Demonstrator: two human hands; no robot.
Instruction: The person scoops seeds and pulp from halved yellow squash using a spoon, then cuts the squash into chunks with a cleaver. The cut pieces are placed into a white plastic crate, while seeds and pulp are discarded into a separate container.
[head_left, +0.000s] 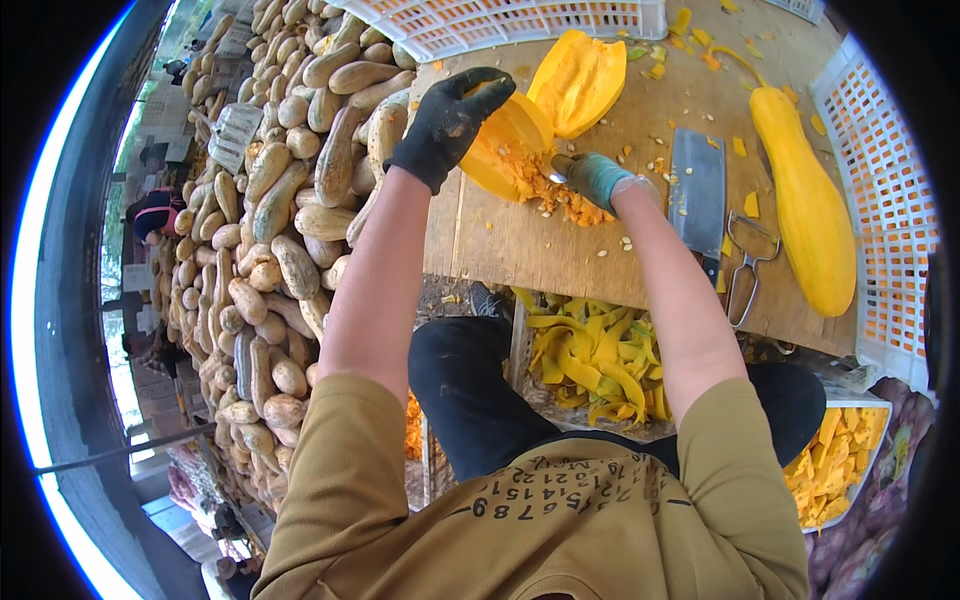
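My left hand (454, 124), in a black glove, grips a peeled squash half (504, 142) and holds it tilted over the wooden board (525, 251). My right hand (596, 180), in a teal and grey glove, is closed around a metal scraping tool, probably a spoon (557, 178), at the half's lower end; most of the tool is hidden. Stringy orange pulp (577, 208) with seeds spills onto the board there. Just beyond lies another squash half (579, 82), its hollow facing up. To the right are a cleaver (697, 191), a metal peeler (752, 259) and a whole peeled squash (806, 199).
White plastic crates stand at the far edge (517, 19) and right (892, 202). Below the board, a bin holds squash peelings (596, 356). A tub of cut pieces (836, 457) sits lower right. Unpeeled squashes (277, 202) are heaped left, with people beyond.
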